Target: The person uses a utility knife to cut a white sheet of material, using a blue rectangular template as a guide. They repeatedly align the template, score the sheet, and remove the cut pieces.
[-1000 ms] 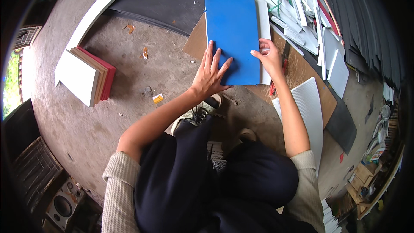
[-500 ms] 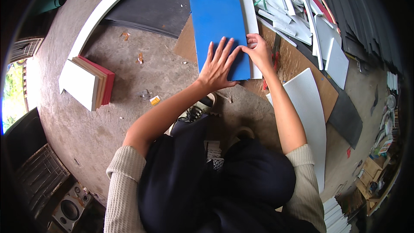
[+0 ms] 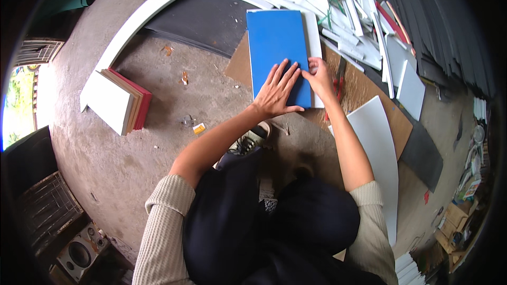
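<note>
A blue rectangular sheet (image 3: pixel 277 39) lies flat in front of me, on top of a white sheet (image 3: pixel 312 31) that shows along its right side. My left hand (image 3: pixel 277 88) rests flat on the near part of the blue sheet, fingers stretched out and thumb near its close edge. At the sheet's right edge is my right hand (image 3: pixel 319 78), fingers curled and thumb pressed against the edge. Whatever is in those curled fingers is hidden. Under the sheets lies a brown board (image 3: pixel 364 92). Red-handled pliers or cutters (image 3: pixel 339 83) lie just right of my right hand.
White offcut strips (image 3: pixel 351 37) pile up at the far right. A curved white sheet (image 3: pixel 377 142) lies beside my right forearm. Dark sheets (image 3: pixel 198 18) lie at the far left, near a stack of white, tan and red panels (image 3: pixel 113 103). A speaker (image 3: pixel 80 253) stands at lower left.
The whole view has shifted slightly, so the scene sits lower and further right. Both hands stay at nearly the same places on the blue sheet.
</note>
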{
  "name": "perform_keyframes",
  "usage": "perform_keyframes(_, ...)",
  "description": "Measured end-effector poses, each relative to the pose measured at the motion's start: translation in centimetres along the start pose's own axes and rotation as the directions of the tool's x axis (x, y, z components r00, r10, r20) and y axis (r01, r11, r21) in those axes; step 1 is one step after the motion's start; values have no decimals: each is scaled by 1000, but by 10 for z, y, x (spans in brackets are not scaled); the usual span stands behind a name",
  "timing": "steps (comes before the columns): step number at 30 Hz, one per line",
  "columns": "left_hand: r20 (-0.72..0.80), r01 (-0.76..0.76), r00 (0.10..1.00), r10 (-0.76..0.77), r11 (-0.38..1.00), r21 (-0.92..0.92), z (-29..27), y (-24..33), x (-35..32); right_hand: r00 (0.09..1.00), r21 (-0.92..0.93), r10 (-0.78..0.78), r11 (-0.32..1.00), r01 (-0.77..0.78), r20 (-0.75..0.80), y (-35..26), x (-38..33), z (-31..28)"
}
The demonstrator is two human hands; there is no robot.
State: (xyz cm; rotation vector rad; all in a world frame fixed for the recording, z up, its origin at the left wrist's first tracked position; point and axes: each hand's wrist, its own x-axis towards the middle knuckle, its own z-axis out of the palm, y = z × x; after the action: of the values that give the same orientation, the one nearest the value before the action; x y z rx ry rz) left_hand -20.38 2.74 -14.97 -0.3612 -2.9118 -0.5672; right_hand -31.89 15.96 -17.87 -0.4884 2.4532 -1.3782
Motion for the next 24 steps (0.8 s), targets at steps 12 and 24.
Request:
perform_keyframes(12,266,832,247,-932,63,-551,-18,-102,44,992,-13,108,994,-107,72,-3,-1,0)
perform_keyframes(24,201,459,724,-660,244,-854,-95,-106,68,966,-55,6,998,-21,-257,-8,-26,-40)
